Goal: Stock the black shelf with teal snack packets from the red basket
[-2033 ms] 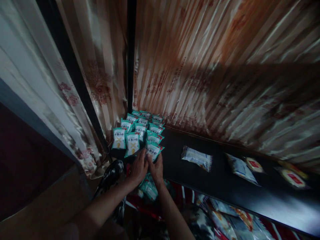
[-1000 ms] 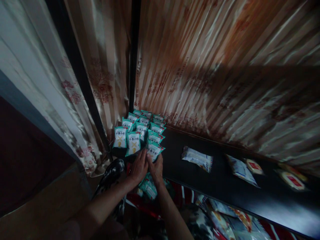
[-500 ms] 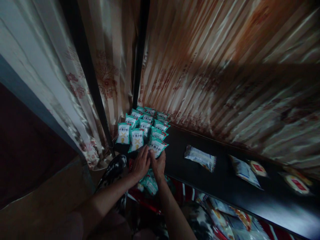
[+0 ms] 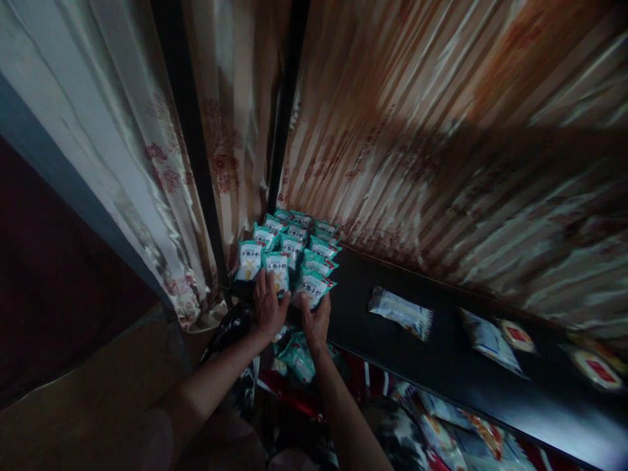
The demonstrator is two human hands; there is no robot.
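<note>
Rows of teal-and-white snack packets stand upright, leaning back, at the left end of a black shelf (image 4: 353, 281). My left hand (image 4: 269, 311) is open, its fingers spread against the lower front of the middle front-row packet (image 4: 277, 267). My right hand (image 4: 316, 320) holds the bottom of the right front-row packet (image 4: 316, 284), thumb on its face and fingers at its right side. Left of my left hand stands another packet (image 4: 249, 258) of the same kind. Below my hands lie loose teal packets (image 4: 299, 356).
Farther right on the shelf lie a blue-and-white packet (image 4: 401, 313), another packet (image 4: 493, 343) and round wrapped items with red labels (image 4: 517, 335). More wrapped food (image 4: 456, 425) lies below the front edge. Pleated curtains (image 4: 417, 131) and dark posts (image 4: 289, 98) border the shelf.
My left hand has moved left, away from the right packet to the middle one, and its fingers have spread. My right hand stays at the right packet. The view has shifted slightly.
</note>
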